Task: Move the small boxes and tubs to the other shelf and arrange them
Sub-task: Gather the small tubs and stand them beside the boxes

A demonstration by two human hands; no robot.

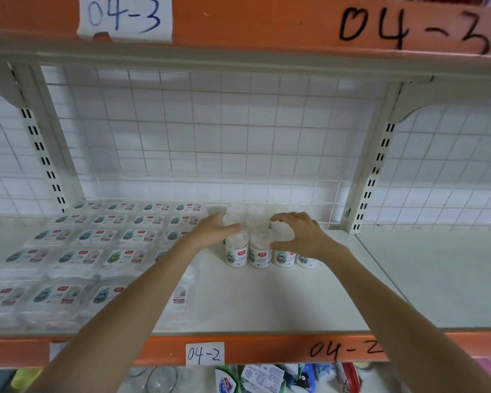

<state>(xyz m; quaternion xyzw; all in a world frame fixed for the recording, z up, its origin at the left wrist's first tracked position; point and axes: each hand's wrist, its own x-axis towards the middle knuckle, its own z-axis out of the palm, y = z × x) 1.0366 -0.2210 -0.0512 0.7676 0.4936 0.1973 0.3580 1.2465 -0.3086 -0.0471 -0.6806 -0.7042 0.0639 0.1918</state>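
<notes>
From the head camera, your two hands meet over a cluster of small tubs [260, 245] standing upright on the white shelf [281, 296] marked 04-2, set toward the back near the wire grid panel [210, 131]. Your left hand [214, 229] curls its fingers and thumb round the left side of the cluster, and your right hand [301, 234] cups the right side, thumb low and fingers arched over the clear lids, so both hands are grasping the tubs between them rather than lying released. The tubs lie straight ahead of you, their long axes vertical, the front row of four running left to right with more behind; neither hand is plainly nearer, each touching its own flank. Just beside the cluster on the left, rows of flat small boxes [80, 256] lie label-up and fill that end of the shelf, so any squaring-up would seem to press leftward against them. To the right, bare shelf runs on to the slotted upright [372, 177]. Overhead, the orange beam [267, 21] lettered 04-3 caps the bay, and mixed packets [264, 378] show on the level below
</notes>
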